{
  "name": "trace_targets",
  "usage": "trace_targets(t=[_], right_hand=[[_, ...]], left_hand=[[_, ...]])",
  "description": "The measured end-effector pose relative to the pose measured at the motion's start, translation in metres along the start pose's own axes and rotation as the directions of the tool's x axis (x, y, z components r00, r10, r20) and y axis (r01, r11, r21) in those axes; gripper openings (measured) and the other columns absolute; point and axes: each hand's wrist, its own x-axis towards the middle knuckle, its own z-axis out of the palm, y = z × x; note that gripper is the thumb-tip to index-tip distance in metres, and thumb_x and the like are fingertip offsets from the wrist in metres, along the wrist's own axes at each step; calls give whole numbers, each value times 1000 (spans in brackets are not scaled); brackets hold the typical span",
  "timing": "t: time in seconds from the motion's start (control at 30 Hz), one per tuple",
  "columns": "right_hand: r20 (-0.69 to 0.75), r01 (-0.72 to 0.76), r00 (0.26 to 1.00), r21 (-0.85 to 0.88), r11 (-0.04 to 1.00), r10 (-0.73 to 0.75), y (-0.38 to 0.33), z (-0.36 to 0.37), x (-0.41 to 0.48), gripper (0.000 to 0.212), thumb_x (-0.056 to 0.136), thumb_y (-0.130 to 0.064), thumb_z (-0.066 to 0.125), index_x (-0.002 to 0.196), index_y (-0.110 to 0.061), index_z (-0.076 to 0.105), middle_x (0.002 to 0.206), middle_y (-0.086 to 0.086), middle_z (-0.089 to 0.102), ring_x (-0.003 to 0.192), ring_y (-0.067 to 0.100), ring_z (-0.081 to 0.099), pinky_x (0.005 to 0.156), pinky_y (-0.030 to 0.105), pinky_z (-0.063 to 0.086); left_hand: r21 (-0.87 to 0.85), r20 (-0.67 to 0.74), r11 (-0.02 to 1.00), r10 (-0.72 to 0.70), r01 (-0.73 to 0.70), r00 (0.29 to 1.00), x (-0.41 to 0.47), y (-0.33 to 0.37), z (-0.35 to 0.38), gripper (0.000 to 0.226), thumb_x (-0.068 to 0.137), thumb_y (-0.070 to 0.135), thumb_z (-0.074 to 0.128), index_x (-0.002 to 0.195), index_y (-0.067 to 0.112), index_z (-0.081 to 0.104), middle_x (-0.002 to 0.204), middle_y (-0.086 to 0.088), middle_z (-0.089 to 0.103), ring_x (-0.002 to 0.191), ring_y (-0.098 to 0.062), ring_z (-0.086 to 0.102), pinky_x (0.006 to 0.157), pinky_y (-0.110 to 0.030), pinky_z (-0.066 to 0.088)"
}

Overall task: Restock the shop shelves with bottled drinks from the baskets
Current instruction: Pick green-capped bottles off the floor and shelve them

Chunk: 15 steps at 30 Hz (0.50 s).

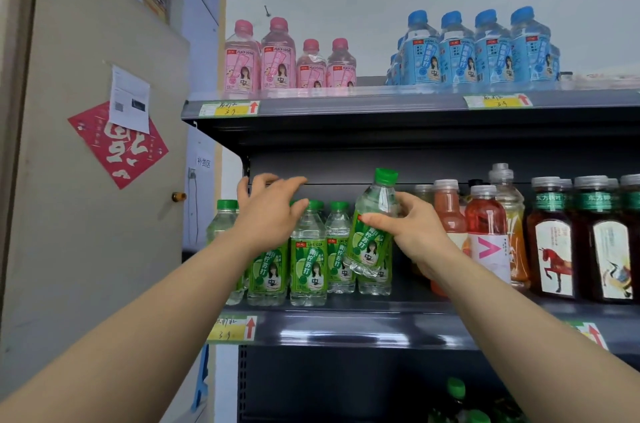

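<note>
At the middle shelf (346, 325), right hand (412, 232) fingers wrapped round tilted lime soda bottle (372, 225), left hand (270, 211) fingers spread over shelved bottles (308, 263).

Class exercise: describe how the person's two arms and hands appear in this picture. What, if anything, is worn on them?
Both arms are bare from the frame's lower edge up to the fingers; no sleeves show. The left hand and right hand carry no gloves, and no rings, watch or wristband can be seen. Nails look short and unpainted. No markings or tattoos are visible on either forearm.
</note>
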Motion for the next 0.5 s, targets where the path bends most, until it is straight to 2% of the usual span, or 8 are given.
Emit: trace_targets(t=[0.07, 0.13, 0.2, 0.27, 0.33, 0.37, 0.43, 0.5], right_hand=[[51, 18, 999, -32, 999, -16, 1, 5, 2, 53, 67, -18, 85, 114, -16, 60, 104, -2, 68, 95, 17, 66, 88, 36, 53], [100, 29, 995, -56, 998, -24, 3, 11, 4, 60, 67, -16, 85, 121, -14, 59, 107, 0, 68, 99, 16, 65, 91, 34, 52], [146, 26, 989, -64, 998, -16, 6, 15, 5, 57, 67, -15, 84, 119, -15, 60, 105, -2, 69, 94, 9, 65, 83, 23, 52], [178, 26, 984, -77, 997, -12, 8, 20, 5, 46, 67, -15, 84, 105, -24, 59, 96, -9, 67, 80, -7, 63, 67, 7, 47], [184, 16, 983, -104, 994, 3, 12, 26, 5, 52, 66, -16, 85, 104, -30, 52, 92, -17, 58, 74, -12, 60, 59, 2, 43], [188, 7, 982, -133, 991, 19, 14, 28, 5, 57, 66, -17, 86, 109, -28, 50, 96, -15, 56, 81, -6, 60, 65, 4, 43], [183, -30, 981, -208, 978, 69, 20, 30, 4, 67, 64, -24, 87, 119, -21, 48, 111, -5, 53, 99, 9, 54, 81, 19, 43], [180, -68, 977, -232, 970, 111, 24, 29, 4, 68, 64, -29, 86, 120, -20, 47, 117, -1, 52, 105, 15, 50, 86, 26, 40]], left_hand=[[-115, -138, 993, 1, -17, 990, -13, 1, -4, 37, 97, 38, 43, 134, 34, 46, 127, 10, 57, 130, -19, 31, 111, -44, 15], [-247, -201, 969, -30, -21, 979, -26, 0, -8, 34, 97, 30, 46, 131, 30, 51, 124, 9, 59, 125, -19, 38, 107, -45, 31], [-352, -196, 936, -75, 1, 978, -37, -1, -9, 33, 97, 25, 48, 129, 25, 54, 122, 9, 60, 121, -17, 46, 102, -44, 40], [-449, -165, 893, -123, 37, 979, -45, -3, -9, 31, 97, 21, 49, 127, 22, 56, 120, 8, 61, 117, -11, 51, 101, -39, 44], [-490, -152, 870, -156, 62, 976, -50, -4, -7, 29, 96, 19, 50, 124, 22, 57, 115, 9, 62, 112, -9, 53, 98, -34, 45], [-491, -153, 869, -163, 69, 975, -53, -5, -6, 28, 96, 19, 50, 123, 23, 57, 113, 10, 62, 110, -8, 54, 96, -32, 45], [-487, -157, 871, -167, 71, 973, -56, -8, -4, 27, 96, 20, 51, 122, 24, 58, 110, 13, 61, 108, -6, 54, 90, -27, 44], [-485, -159, 872, -167, 70, 973, -58, -11, -2, 27, 95, 21, 51, 121, 25, 58, 109, 14, 61, 107, -4, 54, 86, -23, 42]])
